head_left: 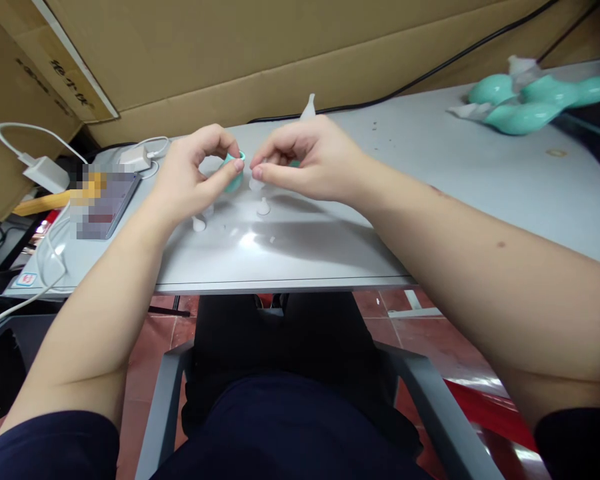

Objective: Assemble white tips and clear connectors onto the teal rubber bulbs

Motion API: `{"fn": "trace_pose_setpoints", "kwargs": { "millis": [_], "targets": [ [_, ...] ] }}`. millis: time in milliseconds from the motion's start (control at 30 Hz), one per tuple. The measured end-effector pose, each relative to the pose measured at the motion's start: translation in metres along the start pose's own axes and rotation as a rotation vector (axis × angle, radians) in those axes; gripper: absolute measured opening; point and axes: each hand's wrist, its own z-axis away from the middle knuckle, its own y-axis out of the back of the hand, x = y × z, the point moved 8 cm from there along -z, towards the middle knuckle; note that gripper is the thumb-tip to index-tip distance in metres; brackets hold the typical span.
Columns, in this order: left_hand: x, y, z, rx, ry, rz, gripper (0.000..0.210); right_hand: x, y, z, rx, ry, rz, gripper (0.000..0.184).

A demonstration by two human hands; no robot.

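Left hand: the thumb and fingertips were clamped on a small hollow turquoise cup, glossy and round-rimmed, just above the pale grey tabletop.
Right hand: the thumb and fingers were pinched together on a small translucent white soft-looking piece, near the cup but apart from it.
Step at the cup: judging by the poses, the two parts were being brought together between the hands; the next move seemed to call for squaring the white piece to the rim and keeping the cup steady.
Cup's direction: the open rim pointed upward, leaning slightly right; its long axis looked steep, though fingers hid part.
White piece's direction: too covered to tell.
Near the hands: a small white cone with a flared base stood upright, narrow end up, on the tabletop.
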Motion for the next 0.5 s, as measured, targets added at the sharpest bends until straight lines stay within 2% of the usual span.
{"fn": "trace_pose_setpoints", "kwargs": {
  "millis": [167,333,500],
  "targets": [
    [0.000,-0.002,0.001,-0.057,0.075,0.043,0.009,-0.001,-0.015,0.004,-0.105,0.048,0.139,0.002],
    [-0.009,-0.006,0.001,-0.076,0.136,0.062,0.010,-0.001,-0.022,0.006,-0.138,0.024,0.250,0.011],
    [-0.009,-0.010,-0.002,-0.089,0.097,0.047,0.012,-0.001,-0.022,0.005,-0.136,0.049,0.272,0.015]
  ]
}}
